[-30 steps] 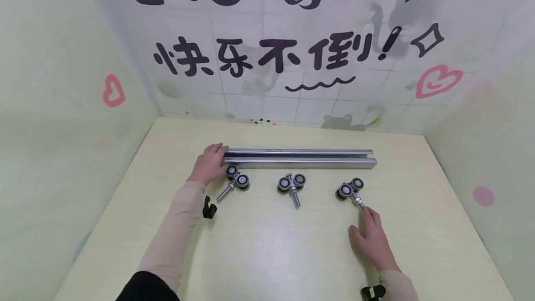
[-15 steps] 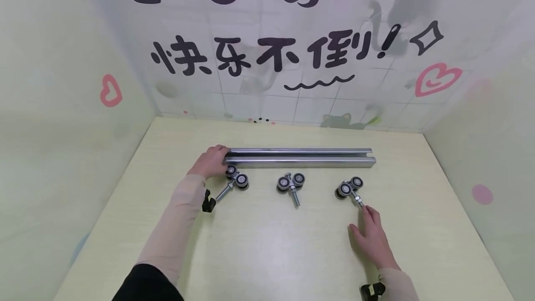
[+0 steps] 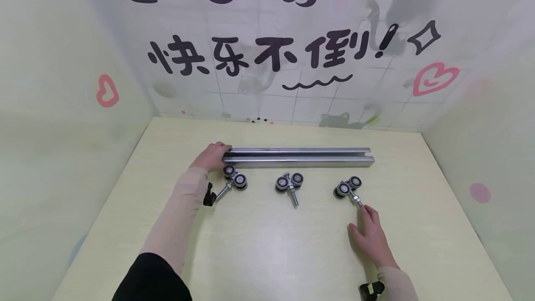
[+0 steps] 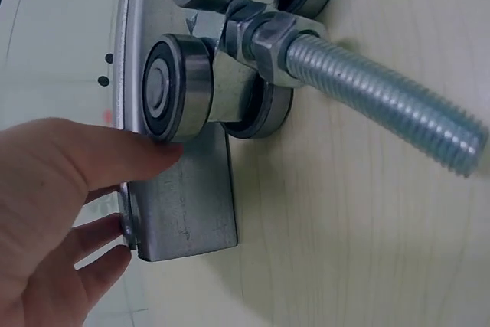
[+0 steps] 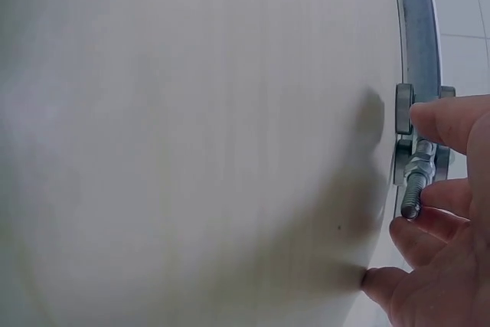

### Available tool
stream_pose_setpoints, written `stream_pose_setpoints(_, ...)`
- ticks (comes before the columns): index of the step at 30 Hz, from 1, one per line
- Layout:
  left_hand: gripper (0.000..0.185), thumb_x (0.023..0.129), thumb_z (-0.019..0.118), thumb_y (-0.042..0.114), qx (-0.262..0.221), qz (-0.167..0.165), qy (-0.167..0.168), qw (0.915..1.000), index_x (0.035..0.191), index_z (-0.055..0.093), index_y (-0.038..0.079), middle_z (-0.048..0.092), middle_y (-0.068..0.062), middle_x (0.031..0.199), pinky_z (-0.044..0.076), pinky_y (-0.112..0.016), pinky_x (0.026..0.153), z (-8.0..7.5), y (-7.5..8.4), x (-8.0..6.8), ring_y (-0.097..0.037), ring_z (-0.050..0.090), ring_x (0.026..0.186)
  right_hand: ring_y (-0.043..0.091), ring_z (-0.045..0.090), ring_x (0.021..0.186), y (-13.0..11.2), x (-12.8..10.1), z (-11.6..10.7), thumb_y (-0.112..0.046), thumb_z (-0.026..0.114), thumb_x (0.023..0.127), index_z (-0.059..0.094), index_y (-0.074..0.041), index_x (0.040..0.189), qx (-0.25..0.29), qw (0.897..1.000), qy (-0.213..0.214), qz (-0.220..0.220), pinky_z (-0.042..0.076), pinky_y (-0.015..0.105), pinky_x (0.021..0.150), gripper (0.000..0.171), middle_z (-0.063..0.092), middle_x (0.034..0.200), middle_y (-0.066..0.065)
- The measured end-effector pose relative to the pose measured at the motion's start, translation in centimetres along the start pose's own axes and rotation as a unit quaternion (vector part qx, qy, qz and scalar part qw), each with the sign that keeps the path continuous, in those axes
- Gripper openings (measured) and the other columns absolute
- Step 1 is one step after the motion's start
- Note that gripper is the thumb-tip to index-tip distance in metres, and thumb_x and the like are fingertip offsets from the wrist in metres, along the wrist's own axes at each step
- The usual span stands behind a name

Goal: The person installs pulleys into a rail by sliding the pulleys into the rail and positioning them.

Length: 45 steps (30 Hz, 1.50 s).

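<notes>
From the head view, a metal rail (image 3: 297,158) is seen lying across a pale table (image 3: 267,254), with three wheeled rollers set in a row just in front of it: a left roller (image 3: 233,179), a middle roller (image 3: 289,183) and a right roller (image 3: 349,187). None is seen inside the rail, so the fitting is judged not yet begun. The left hand (image 3: 210,158) is laid at the rail's left end; the right hand (image 3: 370,238) rests on the table, fingertips at the right roller's bolt. From the left wrist view, the rail's end (image 4: 184,208) is touched by loosely spread fingers (image 4: 99,243), thumb against it, and the left roller (image 4: 230,74) is seen lying against the rail. From the right wrist view, the bolt (image 5: 413,181) is approached by relaxed, parted fingers (image 5: 440,124); whether it is pinched cannot be told.
</notes>
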State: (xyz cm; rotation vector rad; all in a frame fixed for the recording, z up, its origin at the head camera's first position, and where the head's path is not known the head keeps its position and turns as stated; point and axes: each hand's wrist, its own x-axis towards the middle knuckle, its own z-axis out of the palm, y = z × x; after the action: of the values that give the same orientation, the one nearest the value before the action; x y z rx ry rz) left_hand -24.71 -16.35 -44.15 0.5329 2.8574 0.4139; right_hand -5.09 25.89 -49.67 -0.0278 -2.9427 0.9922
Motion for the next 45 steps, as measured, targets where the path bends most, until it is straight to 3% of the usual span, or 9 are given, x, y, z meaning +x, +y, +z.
stream_pose_setpoints(9, 0.056, 0.07, 0.072, 0.002, 0.008, -0.017, -0.002, 0.9998, 0.122, 0.054, -0.001, 0.057, -0.021, 0.115, 0.041, -0.045, 0.094, -0.2, 0.0, 0.3, -0.035, 0.051, 0.105, 0.049, 0.031, 0.12, -0.1, 0.1, 0.1, -0.009, 0.058, 0.085, 0.028, 0.015, 0.132, 0.001, 1.0, -0.004, 0.009, 0.027, 0.058, 0.1, 0.061, 0.025, 0.134, 0.033)
stream_pose_setpoints(19, 0.056, 0.066, 0.074, 0.001, 0.021, -0.021, 0.008, 0.9995, 0.119, 0.056, 0.001, 0.059, -0.02, 0.112, 0.044, -0.045, 0.09, -0.2, 0.0, 0.9, -0.035, 0.055, 0.102, 0.046, 0.031, 0.123, -0.2, 0.7, -0.4, -0.01, 0.052, 0.087, 0.03, 0.013, 0.132, 0.032, 0.997, -0.016, 0.071, 0.025, 0.055, 0.103, 0.054, 0.034, 0.132, 0.032)
stream_pose_setpoints(29, 0.054, 0.066, 0.073, -0.001, 0.022, -0.024, 0.009, 0.9994, 0.118, 0.058, 0.002, 0.06, -0.019, 0.112, 0.045, -0.045, 0.09, -0.3, 0.4, 0.8, -0.034, 0.055, 0.102, 0.042, 0.056, 0.1, -0.5, 2.0, -0.6, -0.001, 0.056, 0.082, 0.052, 0.01, 0.11, 0.056, 0.992, 0.057, 0.097, 0.047, 0.048, 0.085, 0.03, 0.056, 0.108, 0.029)
stream_pose_setpoints(36, 0.054, 0.067, 0.073, 0.0, 0.024, -0.03, 0.008, 0.9992, 0.119, 0.058, 0.003, 0.06, -0.018, 0.115, 0.045, -0.045, 0.09, -0.1, 0.3, 0.9, -0.034, 0.055, 0.104, 0.038, 0.057, 0.094, -0.5, 2.9, -0.2, 0.001, 0.058, 0.08, 0.051, 0.01, 0.11, 0.073, 0.987, 0.082, 0.12, 0.048, 0.047, 0.083, 0.032, 0.057, 0.105, 0.03)
stream_pose_setpoints(45, 0.055, 0.067, 0.072, 0.001, 0.021, -0.037, 0.01, 0.9991, 0.12, 0.057, 0.004, 0.059, -0.017, 0.117, 0.044, -0.046, 0.09, -0.2, 0.3, 0.6, -0.035, 0.054, 0.106, 0.032, 0.058, 0.083, -0.2, 3.4, 0.7, 0.0, 0.06, 0.08, 0.057, 0.008, 0.102, 0.056, 0.984, 0.111, 0.128, 0.047, 0.042, 0.074, 0.023, 0.061, 0.094, 0.026)
